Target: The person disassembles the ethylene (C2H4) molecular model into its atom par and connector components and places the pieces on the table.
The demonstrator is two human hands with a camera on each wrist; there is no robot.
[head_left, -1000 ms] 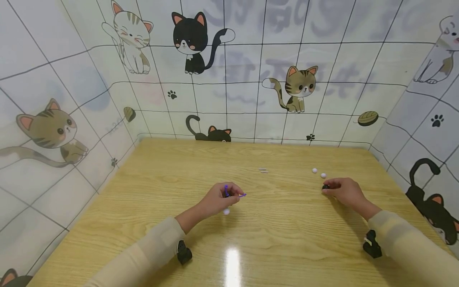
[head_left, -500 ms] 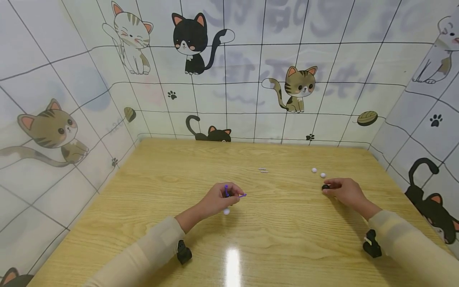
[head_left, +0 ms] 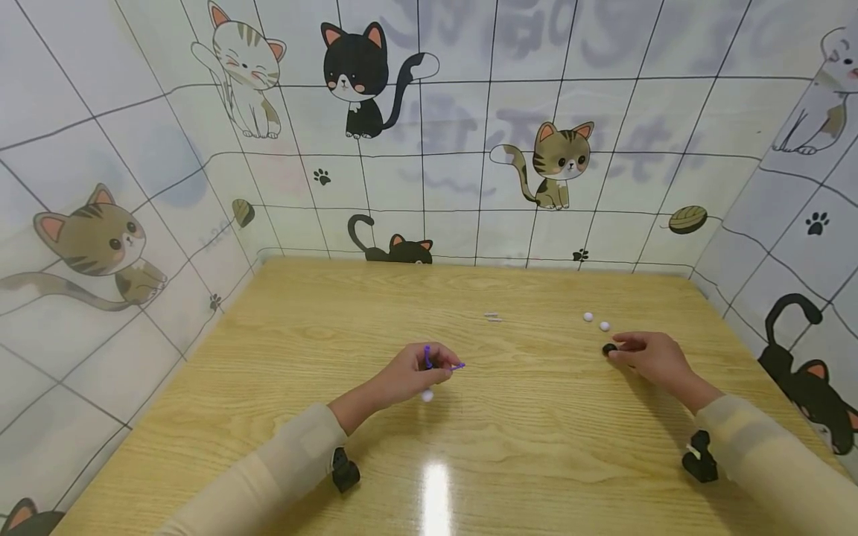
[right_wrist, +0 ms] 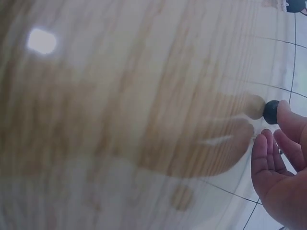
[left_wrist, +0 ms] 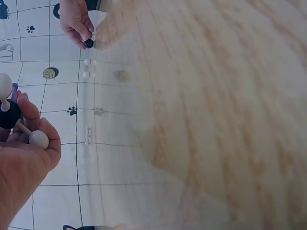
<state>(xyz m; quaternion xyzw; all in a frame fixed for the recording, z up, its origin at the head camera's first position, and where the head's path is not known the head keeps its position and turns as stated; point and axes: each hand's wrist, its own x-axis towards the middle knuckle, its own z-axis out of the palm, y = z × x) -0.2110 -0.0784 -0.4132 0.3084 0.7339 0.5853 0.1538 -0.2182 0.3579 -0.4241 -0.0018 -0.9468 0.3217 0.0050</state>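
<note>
Head view: right hand [head_left: 659, 361] has eased back, fingers parted, seemingly freeing the black ball [head_left: 608, 350]; left hand [head_left: 417, 372] pinches the ball-and-stick model [left_wrist: 9, 115].

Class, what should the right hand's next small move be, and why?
Probably pinch the loose black ball firmly with the right hand and lift it: that hand is at the ball, while the left hand holds a model with a purple stick whose end looks bare.

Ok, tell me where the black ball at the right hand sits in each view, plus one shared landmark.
Head: black ball, right of centre, below the middle.
Left wrist: black ball, upper left.
Right wrist: black ball, right side, about mid-height.
Shared landmark: the right hand, beside it in all three.
</note>
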